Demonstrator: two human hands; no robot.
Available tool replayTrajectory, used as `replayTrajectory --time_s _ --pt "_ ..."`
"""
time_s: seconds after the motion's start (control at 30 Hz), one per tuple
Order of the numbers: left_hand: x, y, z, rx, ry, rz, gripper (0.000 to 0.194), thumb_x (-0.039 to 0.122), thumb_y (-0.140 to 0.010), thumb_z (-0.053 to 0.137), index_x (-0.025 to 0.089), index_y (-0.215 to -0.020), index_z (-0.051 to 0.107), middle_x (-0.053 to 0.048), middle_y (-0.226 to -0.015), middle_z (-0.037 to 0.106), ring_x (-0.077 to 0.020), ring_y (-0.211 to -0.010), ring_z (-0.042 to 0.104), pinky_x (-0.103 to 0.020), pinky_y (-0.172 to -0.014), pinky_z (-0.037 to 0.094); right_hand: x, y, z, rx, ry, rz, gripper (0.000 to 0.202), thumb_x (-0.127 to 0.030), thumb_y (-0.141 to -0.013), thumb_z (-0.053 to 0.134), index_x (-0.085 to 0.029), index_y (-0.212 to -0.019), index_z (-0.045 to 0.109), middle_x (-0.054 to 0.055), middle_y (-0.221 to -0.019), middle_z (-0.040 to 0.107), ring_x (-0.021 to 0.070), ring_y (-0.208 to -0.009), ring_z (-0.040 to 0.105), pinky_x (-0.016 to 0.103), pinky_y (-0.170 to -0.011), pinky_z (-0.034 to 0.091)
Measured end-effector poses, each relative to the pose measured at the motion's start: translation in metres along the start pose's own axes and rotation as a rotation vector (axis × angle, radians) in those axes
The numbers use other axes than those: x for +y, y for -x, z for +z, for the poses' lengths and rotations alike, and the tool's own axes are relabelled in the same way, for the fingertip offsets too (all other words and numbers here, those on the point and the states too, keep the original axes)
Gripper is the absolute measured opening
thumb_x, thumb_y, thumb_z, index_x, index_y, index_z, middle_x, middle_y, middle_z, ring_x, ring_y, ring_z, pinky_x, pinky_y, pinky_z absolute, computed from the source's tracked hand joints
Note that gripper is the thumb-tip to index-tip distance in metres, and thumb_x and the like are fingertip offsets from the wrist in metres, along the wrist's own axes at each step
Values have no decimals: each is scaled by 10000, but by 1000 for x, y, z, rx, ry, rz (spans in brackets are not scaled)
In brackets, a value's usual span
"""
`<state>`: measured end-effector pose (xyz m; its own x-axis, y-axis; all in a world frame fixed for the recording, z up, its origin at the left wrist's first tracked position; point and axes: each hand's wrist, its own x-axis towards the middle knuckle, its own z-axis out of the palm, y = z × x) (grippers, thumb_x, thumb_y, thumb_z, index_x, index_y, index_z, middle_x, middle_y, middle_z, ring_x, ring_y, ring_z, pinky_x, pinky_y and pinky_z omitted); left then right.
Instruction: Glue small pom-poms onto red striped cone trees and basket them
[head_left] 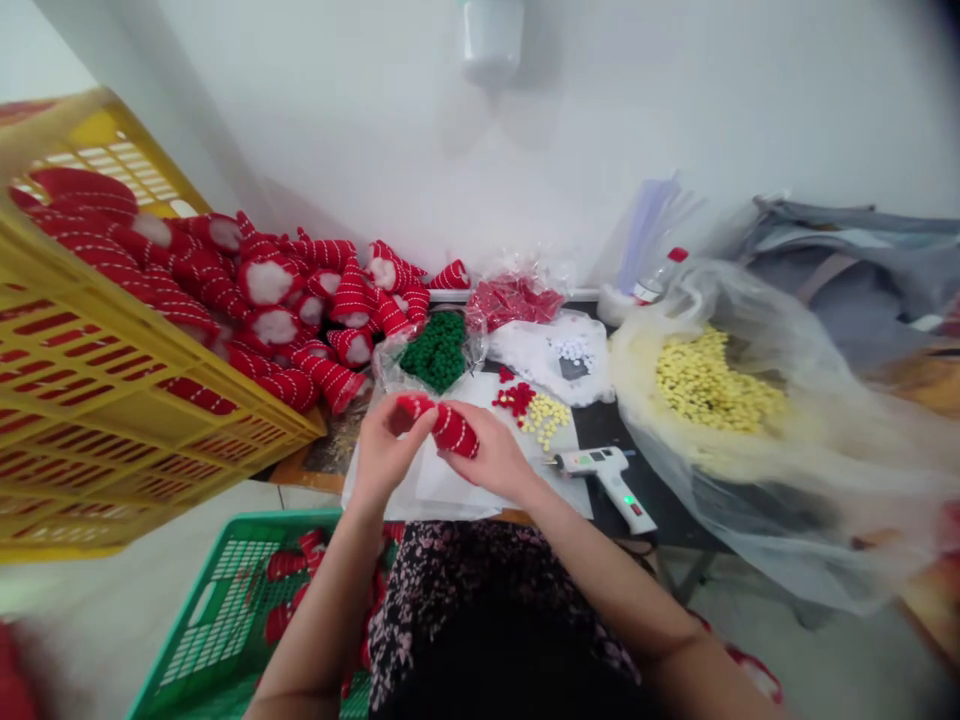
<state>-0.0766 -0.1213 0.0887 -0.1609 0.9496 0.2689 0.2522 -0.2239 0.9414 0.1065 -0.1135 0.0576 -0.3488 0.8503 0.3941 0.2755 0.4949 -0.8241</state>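
Both hands hold one red fabric piece with white stitched stripes (456, 432) above the front of the table. My left hand (388, 440) pinches its left end, fingers closed. My right hand (491, 450) wraps round its right part, the thumb side near my left fingertips. Just behind the hands lies a clear bag of green pompoms (436, 352). Small red pompoms (514, 398) and pale yellow ones (547, 418) rest on white paper to the right. A white glue gun (609, 478) with a green light lies beside the paper.
On the left, a yellow crate (150, 430) tilts, with red striped stuffed pieces (270, 285) spilling out. Below it stands a green basket (217, 600). A large plastic bag of yellow pompoms (712, 385), a bottle (661, 275) and a grey bag (862, 280) are at the right.
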Motion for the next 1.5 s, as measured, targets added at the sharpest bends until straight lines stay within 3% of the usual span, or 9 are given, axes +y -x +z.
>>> replayTrajectory --time_s 0.2,0.43,0.6,0.8,0.93,1.07,1.23,1.37,1.5 --pt "-33 -24 38 -285 291 -302 604 645 -799 722 210 -1216 696 -132 -1185 734 -287 -1100 702 -378 -888 573 40 -4 -9 40 -606 431 602 -523 -834 747 -287 -1349 543 48 -1143 756 269 -1006 754 429 -896 633" --pt "-45 -27 82 -386 554 -476 593 468 -667 872 229 -1167 664 -65 -1101 753 -240 -972 717 -340 -841 563 55 0 -14 226 -464 521 396 -502 -1022 478 -299 -1363 472 79 -1255 688 245 -1112 710 423 -968 612" --pt "-45 -25 88 -363 384 -408 485 495 -697 822 241 -997 538 -6 -894 698 -175 -760 660 -268 -658 491 53 18 -31 319 -213 459 389 -518 -997 490 -247 -1272 535 124 -1285 637 268 -1159 654 442 -984 574" --pt "-50 -27 91 -42 -11 -119 510 438 -660 844 233 -970 496 6 -871 610 -157 -761 595 -284 -733 466 43 24 -34 227 8 292 469 -385 -876 656 -239 -1313 569 129 -1205 682 278 -1064 676 414 -848 581" --pt "-58 -35 87 -172 20 -289 509 453 -634 873 198 -986 608 -44 -857 682 -208 -769 633 -317 -726 480 34 58 -77 370 387 263 292 -415 -949 567 -215 -1149 641 158 -1165 688 320 -1081 667 470 -929 548" --pt "-64 -37 87 -289 246 -375 377 480 -708 799 195 -925 683 -63 -930 743 -241 -896 690 -330 -805 523 40 125 -125 292 738 479 249 -480 -924 586 -233 -939 620 145 -973 699 342 -951 676 446 -820 532" --pt "-69 -39 93 -289 433 -490 357 444 -721 791 213 -968 676 -18 -866 742 -216 -863 716 -319 -806 551 57 169 -132 165 684 736 280 -383 -794 690 -243 -1016 593 71 -921 730 264 -783 709 334 -665 484" --pt "-70 -46 94 -220 459 -494 412 408 -684 865 203 -965 644 -7 -834 726 -178 -753 701 -291 -733 554 62 166 -125 319 556 841 360 -379 -709 702 -222 -1026 634 51 -836 741 258 -734 705 348 -676 499" --pt "-70 -56 93 -224 540 -585 395 438 -707 866 190 -890 619 -15 -749 694 -158 -652 663 -278 -652 542 54 160 -123 441 287 787 287 -469 -699 681 -228 -852 659 17 -663 686 239 -613 643 353 -600 486"
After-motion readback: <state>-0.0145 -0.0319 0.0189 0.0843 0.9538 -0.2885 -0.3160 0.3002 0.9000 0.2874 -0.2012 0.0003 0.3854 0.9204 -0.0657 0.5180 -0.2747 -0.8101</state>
